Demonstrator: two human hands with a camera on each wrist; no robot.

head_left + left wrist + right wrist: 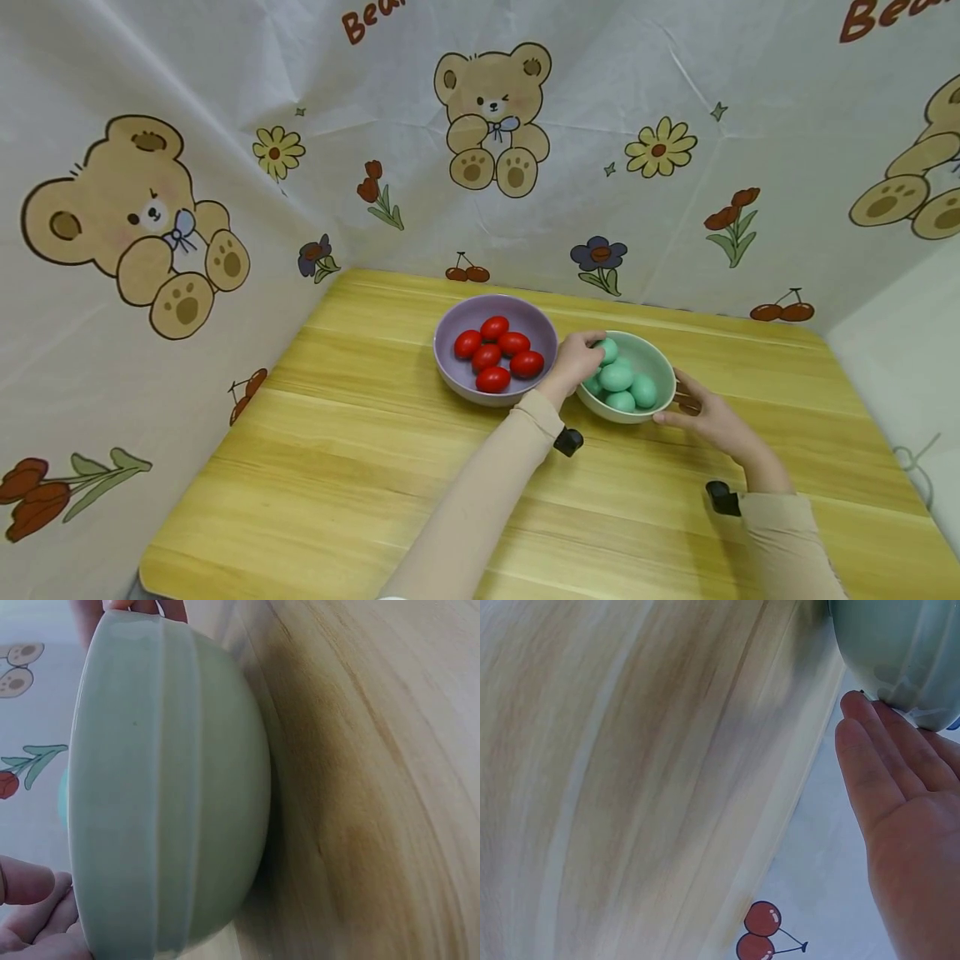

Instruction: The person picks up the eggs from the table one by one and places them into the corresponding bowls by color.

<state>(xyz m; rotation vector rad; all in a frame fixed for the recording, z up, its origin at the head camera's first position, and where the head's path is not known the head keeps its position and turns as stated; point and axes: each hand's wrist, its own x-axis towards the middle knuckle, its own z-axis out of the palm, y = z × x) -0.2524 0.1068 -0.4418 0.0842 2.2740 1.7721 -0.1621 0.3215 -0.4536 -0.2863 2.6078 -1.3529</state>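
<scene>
My left hand reaches over the left rim of a pale green bowl. Its fingertips hold a mint-green egg at the pile's far left edge; the left wrist view hides that contact. Several more green eggs lie in the bowl. My right hand holds the bowl's right side, thumb near the front rim and fingers along the outer wall. In the right wrist view its fingers touch the green wall from outside. The left wrist view shows the bowl's near wall and my left thumb beside the rim.
A purple bowl with several red eggs stands just left of my left hand. Both bowls are on a wooden table. A bear-patterned cloth hangs behind the table and along its left side.
</scene>
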